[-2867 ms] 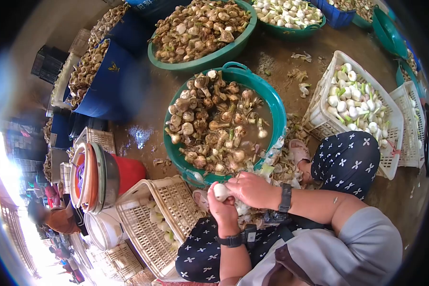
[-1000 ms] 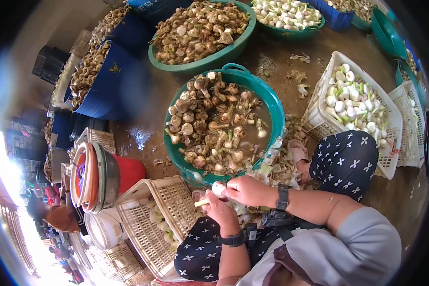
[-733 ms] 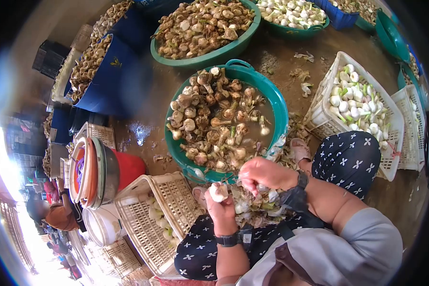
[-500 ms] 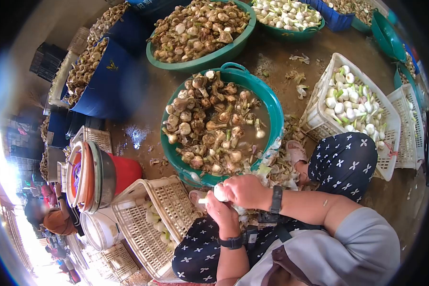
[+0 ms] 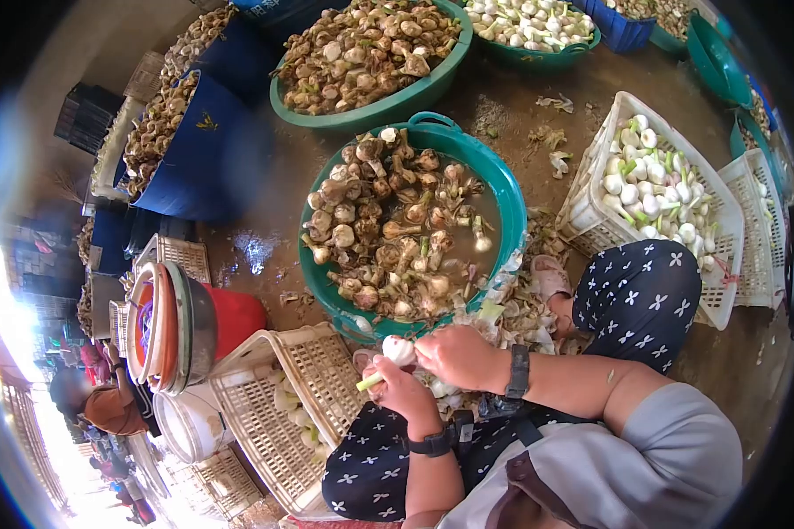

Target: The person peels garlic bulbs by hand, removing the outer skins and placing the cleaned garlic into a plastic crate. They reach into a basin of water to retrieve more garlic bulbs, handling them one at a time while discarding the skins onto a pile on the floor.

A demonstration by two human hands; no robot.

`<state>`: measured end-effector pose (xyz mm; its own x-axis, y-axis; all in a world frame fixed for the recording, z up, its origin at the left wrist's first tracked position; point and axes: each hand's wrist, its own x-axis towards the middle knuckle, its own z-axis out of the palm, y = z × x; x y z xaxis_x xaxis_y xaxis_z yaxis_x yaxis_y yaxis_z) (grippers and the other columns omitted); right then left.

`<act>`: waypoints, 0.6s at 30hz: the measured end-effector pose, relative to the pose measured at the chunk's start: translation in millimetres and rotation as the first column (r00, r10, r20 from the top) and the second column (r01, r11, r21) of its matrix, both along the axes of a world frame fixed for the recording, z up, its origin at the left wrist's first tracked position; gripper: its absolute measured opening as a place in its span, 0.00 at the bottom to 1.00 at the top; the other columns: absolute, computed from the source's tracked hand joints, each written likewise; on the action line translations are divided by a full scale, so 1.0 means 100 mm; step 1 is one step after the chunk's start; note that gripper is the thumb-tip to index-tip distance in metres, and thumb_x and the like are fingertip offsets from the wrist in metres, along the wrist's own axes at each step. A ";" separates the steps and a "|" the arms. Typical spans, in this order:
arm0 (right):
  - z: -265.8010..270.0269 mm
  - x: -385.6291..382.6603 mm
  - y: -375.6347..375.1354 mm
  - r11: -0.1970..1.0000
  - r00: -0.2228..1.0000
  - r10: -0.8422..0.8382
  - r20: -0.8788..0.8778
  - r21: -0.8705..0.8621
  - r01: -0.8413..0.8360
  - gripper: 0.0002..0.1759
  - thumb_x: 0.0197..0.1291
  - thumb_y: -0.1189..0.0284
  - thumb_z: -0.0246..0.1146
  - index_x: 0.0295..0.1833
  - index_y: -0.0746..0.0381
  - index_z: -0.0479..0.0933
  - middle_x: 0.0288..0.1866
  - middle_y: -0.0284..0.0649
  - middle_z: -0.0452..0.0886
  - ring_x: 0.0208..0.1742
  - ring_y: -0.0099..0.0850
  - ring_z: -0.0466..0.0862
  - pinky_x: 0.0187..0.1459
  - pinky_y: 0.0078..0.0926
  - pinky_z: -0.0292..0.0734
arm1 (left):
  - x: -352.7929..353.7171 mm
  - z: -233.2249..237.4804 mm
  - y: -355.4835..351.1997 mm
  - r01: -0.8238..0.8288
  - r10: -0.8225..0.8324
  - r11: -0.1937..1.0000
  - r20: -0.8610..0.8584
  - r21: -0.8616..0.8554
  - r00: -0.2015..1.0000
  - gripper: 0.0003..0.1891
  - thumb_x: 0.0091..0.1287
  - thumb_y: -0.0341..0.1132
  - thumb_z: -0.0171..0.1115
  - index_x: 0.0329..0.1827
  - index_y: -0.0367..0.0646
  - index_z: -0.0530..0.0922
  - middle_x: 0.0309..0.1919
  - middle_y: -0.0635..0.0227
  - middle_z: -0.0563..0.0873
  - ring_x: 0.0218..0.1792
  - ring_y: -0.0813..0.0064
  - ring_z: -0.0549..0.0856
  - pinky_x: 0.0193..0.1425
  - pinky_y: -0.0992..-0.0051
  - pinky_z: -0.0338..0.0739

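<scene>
My left hand (image 5: 402, 393) is closed around a white garlic bulb (image 5: 399, 351), its pale green cut stem sticking out to the left. Against the bulb's right side are the curled fingers of my right hand (image 5: 469, 360); whatever they pinch is hidden. Just beyond both hands stands a green tub (image 5: 513, 212) of brown water with dirty, unpeeled garlic (image 5: 386, 256) in it. Peeled skins (image 5: 503, 328) are heaped between the tub and my legs. At my right, a white crate (image 5: 582, 189) contains clean white garlic (image 5: 653, 185).
A beige crate (image 5: 313, 366) leans by my left knee, some garlic inside. Stacked basins (image 5: 181, 326) and a white bucket (image 5: 185, 425) stand farther left. Behind the tub are a large green basin (image 5: 362, 122) and a blue barrel (image 5: 194, 150) with unpeeled garlic. Another person (image 5: 110, 407) is at far left.
My right hand has shifted right, off the top of the bulb to its side, uncovering more of it. The stem in my left hand now tilts lower.
</scene>
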<state>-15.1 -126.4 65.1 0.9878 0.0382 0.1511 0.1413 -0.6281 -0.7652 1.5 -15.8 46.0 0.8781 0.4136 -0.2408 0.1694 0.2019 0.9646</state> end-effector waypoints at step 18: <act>-0.32 0.10 -0.24 0.926 0.964 0.119 -0.236 0.376 -0.022 0.22 0.63 0.54 0.53 0.31 0.62 0.75 0.25 0.44 0.78 0.27 0.43 0.79 0.31 0.40 0.72 | 0.12 -0.16 0.24 -0.055 -0.389 0.644 -0.390 -0.763 0.835 0.09 0.60 0.35 0.51 0.35 0.40 0.76 0.15 0.78 0.71 0.11 0.85 0.62 0.13 0.83 0.57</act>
